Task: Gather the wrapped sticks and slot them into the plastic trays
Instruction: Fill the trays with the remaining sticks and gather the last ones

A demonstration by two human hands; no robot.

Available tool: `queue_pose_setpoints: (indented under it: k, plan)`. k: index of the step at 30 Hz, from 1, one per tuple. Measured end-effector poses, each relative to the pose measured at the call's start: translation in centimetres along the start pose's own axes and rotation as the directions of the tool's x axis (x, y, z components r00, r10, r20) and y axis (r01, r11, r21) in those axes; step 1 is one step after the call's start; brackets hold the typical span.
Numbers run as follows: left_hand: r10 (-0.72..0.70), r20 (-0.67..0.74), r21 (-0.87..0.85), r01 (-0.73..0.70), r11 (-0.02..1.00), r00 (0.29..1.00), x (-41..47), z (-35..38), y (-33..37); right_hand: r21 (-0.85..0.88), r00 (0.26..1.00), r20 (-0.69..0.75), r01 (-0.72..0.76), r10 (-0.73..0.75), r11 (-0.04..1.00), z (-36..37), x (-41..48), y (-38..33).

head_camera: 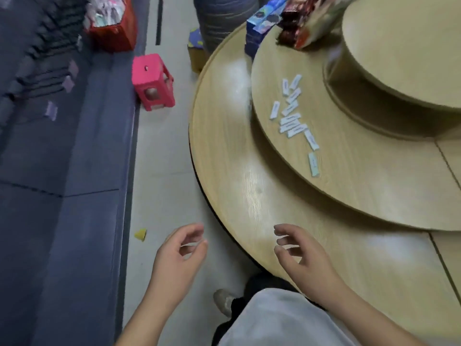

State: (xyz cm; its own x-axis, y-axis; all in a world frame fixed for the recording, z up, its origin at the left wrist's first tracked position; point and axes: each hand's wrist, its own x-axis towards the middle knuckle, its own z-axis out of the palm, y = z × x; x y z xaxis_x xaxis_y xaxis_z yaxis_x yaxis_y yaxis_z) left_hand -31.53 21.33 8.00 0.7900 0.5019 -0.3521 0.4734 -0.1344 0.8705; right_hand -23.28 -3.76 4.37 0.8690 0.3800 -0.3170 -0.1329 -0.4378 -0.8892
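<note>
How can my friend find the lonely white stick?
Start at the round wooden table, on its raised middle ring. White wrapped sticks lie bunched there; the lonely stick lies by itself at the near end, touching none.

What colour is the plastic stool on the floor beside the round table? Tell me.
The stool is pink; the head view shows it.

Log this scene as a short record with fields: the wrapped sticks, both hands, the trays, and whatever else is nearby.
sticks: pale blue-white wrapped sticks, scattered loose on the middle tier of the round tiered wooden table
left hand: empty, fingers loosely curled, over the floor beside the table
right hand: empty, fingers loosely curled, over the lowest tier
trays: none visible
nearby: pink plastic stool on the floor; blue cardboard boxes at the far table edge
</note>
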Motion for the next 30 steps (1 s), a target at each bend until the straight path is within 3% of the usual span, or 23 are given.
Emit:
queue_pose_setpoints:
  k: [7, 11, 18, 22, 25, 30]
  plan:
    - [0.085, 0.348, 0.096, -0.125, 0.988, 0.934, 12.5, 3.4, 5.0, 0.087, 0.93, -0.344, -0.106, 0.13, 0.991, 1.5, 3.1, 0.7]
    - [0.128, 0.419, 0.112, -0.191, 0.975, 0.899, 18.8, 6.5, 6.8, 0.137, 0.856, -0.474, -0.156, 0.203, 0.978, 1.1, 7.7, 0.9]
    - [0.176, 0.529, 0.178, -0.311, 0.934, 0.83, 27.6, 11.3, 9.6, 0.15, 0.766, -0.567, -0.267, 0.304, 0.952, -1.7, 15.0, -0.1]
    - [0.25, 0.557, 0.268, -0.457, 0.848, 0.792, 32.4, 14.9, 10.8, 0.024, 0.675, -0.661, -0.417, 0.328, 0.909, -3.6, 18.8, 1.0]
    - [0.31, 0.564, 0.338, -0.557, 0.759, 0.765, 36.0, 18.3, 10.7, -0.143, 0.631, -0.704, -0.574, 0.324, 0.806, -4.5, 21.2, 2.3]
    - [0.363, 0.724, 0.37, -0.774, 0.513, 0.587, 40.1, 24.0, 9.6, -0.17, 0.564, -0.756, -0.66, 0.333, 0.732, -4.8, 24.3, 3.3]
